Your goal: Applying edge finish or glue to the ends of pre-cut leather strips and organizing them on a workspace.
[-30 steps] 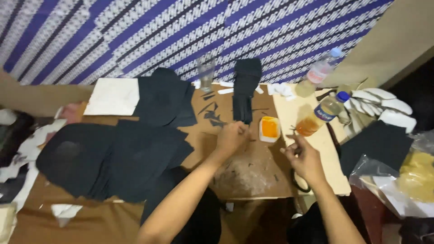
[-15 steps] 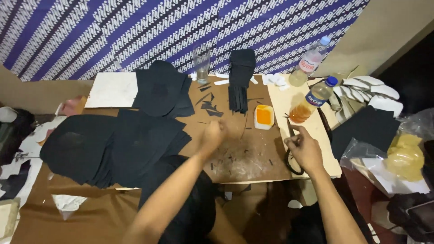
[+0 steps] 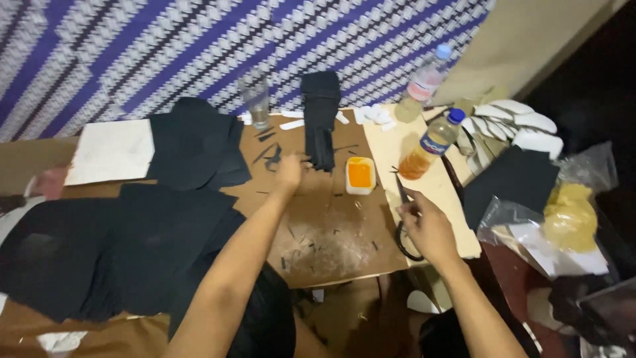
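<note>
- Left hand (image 3: 289, 174) reaches across the brown cardboard work board (image 3: 331, 225), fingers curled over small black strip offcuts (image 3: 271, 156); cannot tell if it grips one.
- Right hand (image 3: 427, 225) clenched on black-handled scissors (image 3: 402, 199), blades pointing away, over the board's right edge.
- Small white tub of orange paste (image 3: 360, 175) sits between the hands.
- Folded black material stack (image 3: 320, 119) just beyond the left hand.
- Plastic bottle with amber liquid (image 3: 430, 146) near the scissors.

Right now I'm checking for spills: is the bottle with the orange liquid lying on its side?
No, the bottle stands upright on the board, blue cap on top.
</note>
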